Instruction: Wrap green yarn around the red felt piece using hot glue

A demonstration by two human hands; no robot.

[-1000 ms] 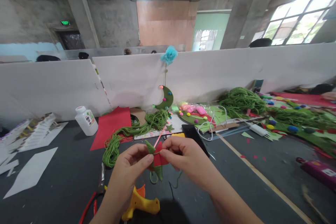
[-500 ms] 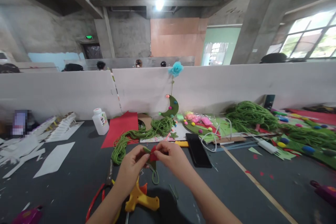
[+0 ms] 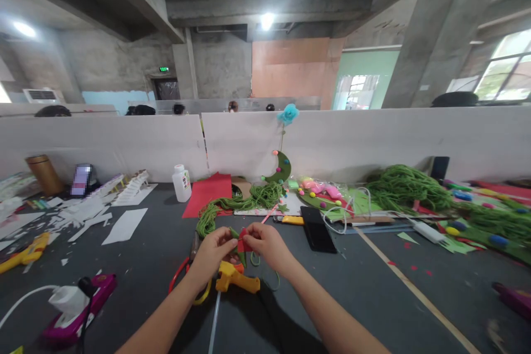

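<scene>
Over the dark table, my left hand (image 3: 216, 250) pinches a small green felt piece (image 3: 242, 259). My right hand (image 3: 265, 240) grips a small red felt piece (image 3: 243, 239) laid against the green one; fingers hide much of both. A thin green cord loop (image 3: 255, 259) shows just beside them. Below my hands lies a yellow glue gun (image 3: 236, 279) with a clear glue stick (image 3: 214, 321) at its back. Red-and-yellow-handled scissors (image 3: 179, 275) lie partly under my left wrist.
Behind my hands are green yarn (image 3: 224, 204), red felt (image 3: 207, 193), a white bottle (image 3: 181, 183), a yellow cutter (image 3: 292, 220) and a black phone (image 3: 318, 229). A green crescent with pompoms (image 3: 282, 168) stands against the white partition (image 3: 352, 144). A purple power strip (image 3: 102, 293) lies left.
The view has shifted left and tilted up, bringing the power strip and another yellow glue gun into sight. Both hands still hold the felt pieces close together.
</scene>
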